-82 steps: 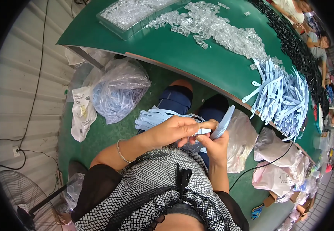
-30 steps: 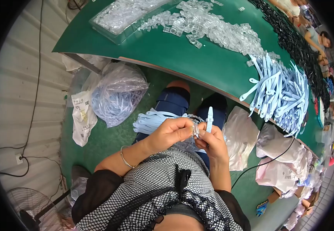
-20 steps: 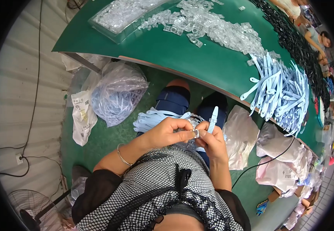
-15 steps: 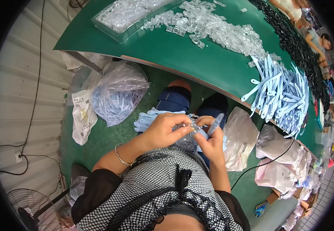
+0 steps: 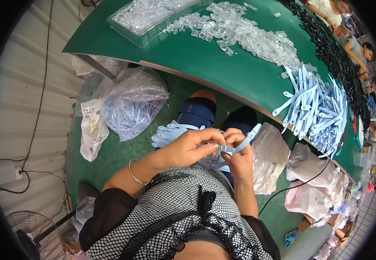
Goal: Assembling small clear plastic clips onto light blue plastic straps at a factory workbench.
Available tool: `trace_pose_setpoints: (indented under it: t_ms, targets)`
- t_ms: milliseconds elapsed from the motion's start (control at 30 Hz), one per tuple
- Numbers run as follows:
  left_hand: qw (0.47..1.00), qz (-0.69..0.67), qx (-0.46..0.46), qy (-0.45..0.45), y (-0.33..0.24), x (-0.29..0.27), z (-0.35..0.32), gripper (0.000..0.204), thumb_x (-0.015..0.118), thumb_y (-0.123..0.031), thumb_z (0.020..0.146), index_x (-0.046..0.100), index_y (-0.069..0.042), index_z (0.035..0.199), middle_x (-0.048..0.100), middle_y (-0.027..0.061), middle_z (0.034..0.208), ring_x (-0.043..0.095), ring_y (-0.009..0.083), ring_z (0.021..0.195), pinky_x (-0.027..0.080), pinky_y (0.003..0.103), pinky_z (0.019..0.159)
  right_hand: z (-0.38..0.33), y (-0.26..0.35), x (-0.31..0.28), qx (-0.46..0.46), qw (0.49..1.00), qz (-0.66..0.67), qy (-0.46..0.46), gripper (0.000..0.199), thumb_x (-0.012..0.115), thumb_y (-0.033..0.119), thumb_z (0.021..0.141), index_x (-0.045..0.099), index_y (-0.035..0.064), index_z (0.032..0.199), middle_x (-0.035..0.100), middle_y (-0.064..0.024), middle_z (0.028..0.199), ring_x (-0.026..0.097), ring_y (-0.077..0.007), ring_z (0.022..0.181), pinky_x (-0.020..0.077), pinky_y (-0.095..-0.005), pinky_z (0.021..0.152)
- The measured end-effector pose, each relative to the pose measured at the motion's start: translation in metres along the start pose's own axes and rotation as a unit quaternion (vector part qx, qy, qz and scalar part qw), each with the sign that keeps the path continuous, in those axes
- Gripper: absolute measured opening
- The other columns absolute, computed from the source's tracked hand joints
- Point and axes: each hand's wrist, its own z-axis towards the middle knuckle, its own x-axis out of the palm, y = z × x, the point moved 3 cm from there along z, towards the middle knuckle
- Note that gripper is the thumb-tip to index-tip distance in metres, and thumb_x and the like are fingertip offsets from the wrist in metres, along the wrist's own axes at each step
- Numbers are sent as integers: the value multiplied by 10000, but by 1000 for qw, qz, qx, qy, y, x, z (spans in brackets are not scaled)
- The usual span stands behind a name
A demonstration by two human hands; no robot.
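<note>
My right hand (image 5: 240,159) grips a light blue ribbed plastic strap (image 5: 250,135), whose free end sticks up to the right past the fingers. My left hand (image 5: 194,147) meets it over my lap, thumb and forefinger pinched at the strap's other end; a small clear piece seems to be between these fingertips, mostly hidden. Beneath the hands, several clear plastic pieces (image 5: 206,163) lie on my lap. A bundle of light blue straps (image 5: 172,133) rests across my thigh, left of the hands.
On the green table (image 5: 162,58) are a clear tray (image 5: 142,39) of small parts, a heap of clear pieces (image 5: 248,37), a pile of blue straps (image 5: 315,108) and black strips (image 5: 326,47). Bags (image 5: 136,104) stand below. Two people (image 5: 361,52) sit at the far right. A fan (image 5: 36,236) stands lower left.
The strap has turned between my hands: its free end now reaches further up and right, and its ribbed side shows. The right fingers have shifted along it; both hands stay close together.
</note>
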Motion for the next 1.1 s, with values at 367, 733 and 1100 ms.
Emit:
trace_pose_setpoints:
  t_ms: [367,733,1100]
  targets:
    - [961,-258,-103,18,7,3,4,66,492,-109,877,483,-45,866,562,53,814,522,79,671,429,198,596,2,9,2,-72,988,-131,48,229,673,48,706,590,-21,908,523,-65,854,518,-144,757,415,-260,669]
    - [937,-332,-108,16,17,7,-3,124,522,-126,834,463,-36,770,564,94,803,547,129,685,458,245,615,-5,-3,5,-22,999,3,46,199,647,98,769,577,-12,918,500,-43,839,496,-94,715,382,-200,632]
    - [940,-316,-128,-19,12,7,-6,90,559,-78,834,487,-33,804,556,51,843,523,89,699,439,209,621,-1,7,10,-57,991,-96,73,177,643,82,761,594,4,912,504,-52,867,497,-142,782,396,-255,697]
